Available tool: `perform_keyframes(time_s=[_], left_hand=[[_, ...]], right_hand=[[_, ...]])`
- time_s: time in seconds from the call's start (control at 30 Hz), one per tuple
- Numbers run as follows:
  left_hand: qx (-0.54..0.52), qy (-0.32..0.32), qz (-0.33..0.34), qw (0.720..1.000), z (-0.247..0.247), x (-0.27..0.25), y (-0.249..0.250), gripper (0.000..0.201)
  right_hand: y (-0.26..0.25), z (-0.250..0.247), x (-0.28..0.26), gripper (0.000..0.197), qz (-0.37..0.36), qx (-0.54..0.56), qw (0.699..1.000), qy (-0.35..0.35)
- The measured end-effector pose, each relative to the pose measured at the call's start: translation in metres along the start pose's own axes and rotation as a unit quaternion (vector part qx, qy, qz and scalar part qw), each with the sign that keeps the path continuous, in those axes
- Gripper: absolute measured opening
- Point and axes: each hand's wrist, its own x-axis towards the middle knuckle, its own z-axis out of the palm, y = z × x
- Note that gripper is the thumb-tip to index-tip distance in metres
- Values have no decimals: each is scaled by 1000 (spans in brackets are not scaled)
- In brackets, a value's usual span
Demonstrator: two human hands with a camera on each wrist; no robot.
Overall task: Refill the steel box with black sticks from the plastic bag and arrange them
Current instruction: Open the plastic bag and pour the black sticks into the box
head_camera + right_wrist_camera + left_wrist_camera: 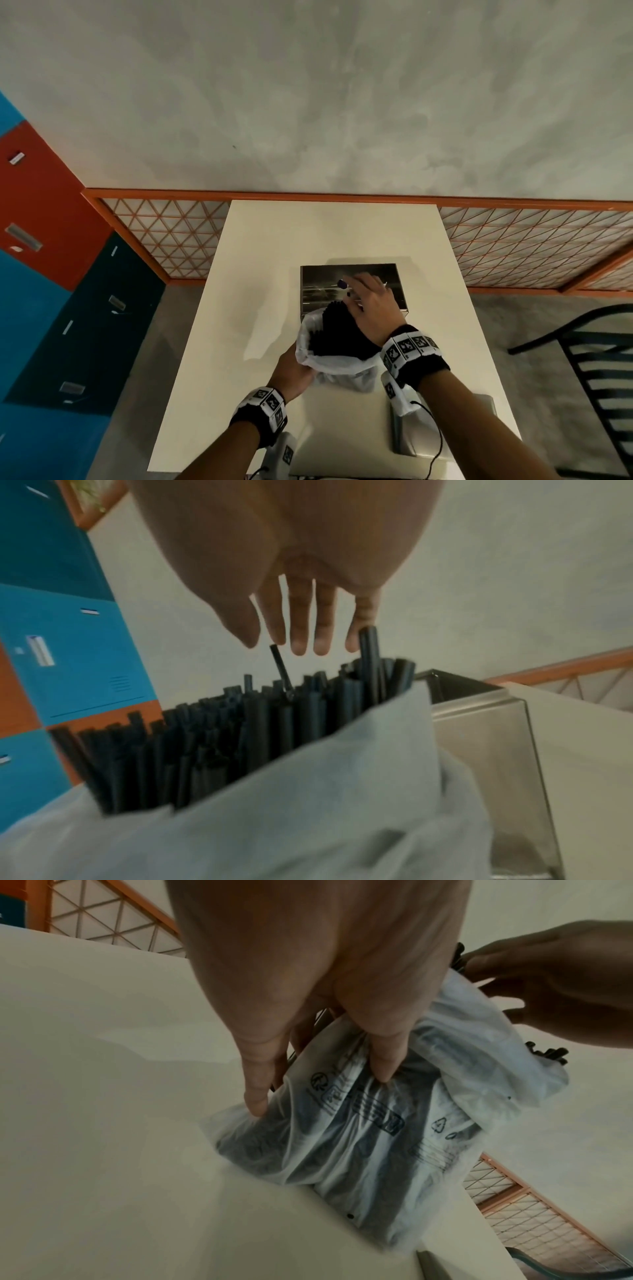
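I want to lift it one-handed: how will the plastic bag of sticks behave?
Probably floppy: the plastic bag wrinkles where the left hand grips it. The black sticks stand loose above its open mouth, so tilting may spill them. Packed full, it likely sags.

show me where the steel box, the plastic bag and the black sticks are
steel box [318, 279], head view, on its shiny inner wall.
plastic bag [346, 1139], left wrist view, on the printed side below the fingers.
black sticks [212, 737], right wrist view, on the bundle standing out of the bag's mouth.
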Motion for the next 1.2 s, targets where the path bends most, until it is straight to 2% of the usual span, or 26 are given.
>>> perform_keyframes(time_s=[0.03, 0.1, 0.17, 0.2, 0.27, 0.37, 0.43, 0.5, 0.6, 0.67, 0.77, 0.83, 0.9, 0.93, 0.97, 1.0, 1.03, 1.07, 1.1, 1.13, 1.2], left_hand=[[-3, -2, 2, 1000, 0, 0, 0, 33], [-10, -1, 4, 1000, 0, 1, 0, 31], [-17, 0, -1, 1000, 1, 1, 0, 31], [-19, 0, -4, 1000, 1, 1, 0, 31], [-20, -2, -6, 1000, 2, 2, -1, 31], [-21, -3, -5, 1000, 2, 2, -1, 34], [-23, -6, -3, 1000, 3, 3, -3, 36], [-23, -9, -4, 1000, 4, 4, -4, 34], [-22, -10, 0, 1000, 9, 6, -7, 31], [-16, -12, 5, 1000, 11, 7, -9, 29], [-5, -20, 7, 1000, 9, 7, -12, 23], [21, -43, 16, 999, 7, 10, -17, 16], [42, -72, 43, 996, 7, 12, -20, 33], [33, -79, 53, 995, 6, 12, -19, 37], [18, -80, 51, 995, 6, 10, -17, 35], [13, -83, 57, 995, 5, 7, -15, 30], [3, -86, 79, 993, 5, 5, -13, 27], [8, -89, 105, 990, 6, 5, -15, 35], [-1, -101, 123, 987, 7, 5, -16, 47], [-7, -108, 134, 985, 9, 8, -18, 54], [-24, -118, 138, 983, 9, 14, -9, 66]], right_hand=[[-4, -2, -4, 48, -12, -17, 1000, -21], [-8, 3, -12, 72, -22, -65, 991, -118], [-4, 12, -21, 83, -16, -94, 978, -186], [0, 15, -23, 84, -9, -89, 978, -190], [4, 10, -28, 79, 2, -44, 988, -150], [13, -7, -42, 62, 71, 83, 994, -11], [19, -13, -53, 63, 86, 59, 993, 56], [18, -9, -62, 68, 57, -7, 998, 22], [5, 11, -68, 75, 24, -63, 992, -109], [0, 20, -67, 76, 8, -51, 991, -121], [1, 16, -67, 63, 26, 116, 992, -41], [11, 11, -73, 44, 85, 204, 973, 61], [32, 11, -83, 25, 169, 233, 945, 154], [46, 14, -91, 26, 220, 229, 935, 157], [57, 16, -98, 31, 277, 225, 927, 112], [67, 22, -105, 36, 321, 226, 919, 26], [72, 28, -112, 43, 337, 230, 910, -78], [74, 35, -117, 53, 330, 242, 899, -154], [70, 40, -118, 66, 307, 244, 898, -197], [67, 46, -117, 78, 273, 242, 908, -208], [52, 48, -103, 81, 237, 221, 920, -221]])
